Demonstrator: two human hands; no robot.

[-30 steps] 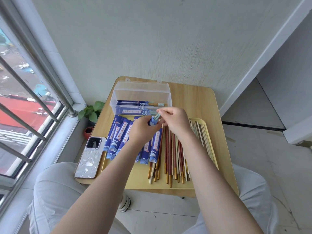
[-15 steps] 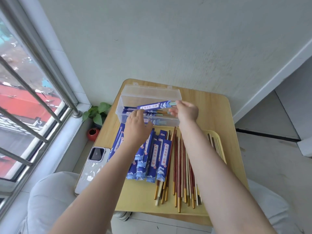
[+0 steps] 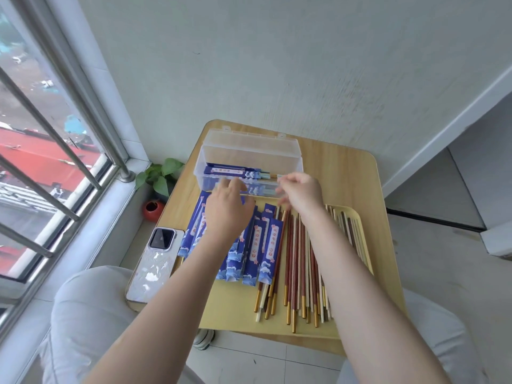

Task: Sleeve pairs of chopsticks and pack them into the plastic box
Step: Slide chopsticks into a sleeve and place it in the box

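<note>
Both hands [image 3: 230,214] [image 3: 300,194] seemingly released, holding nothing, just before box [image 3: 288,151]. Risk: reaching fingers scatter loose chopsticks [image 3: 293,261] off tray [image 3: 357,223].

both forearms reach forward toward the plastic box [image 3: 250,151]; left hand [image 3: 228,210] and right hand [image 3: 300,192] hover at its near wall, fingers relaxed, holding nothing

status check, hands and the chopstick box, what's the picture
Left hand and right hand both open, empty, just in front of plastic box. Sleeved pair lying inside box. Loose chopsticks and empty sleeves wait on tray; nothing blocking.
</note>
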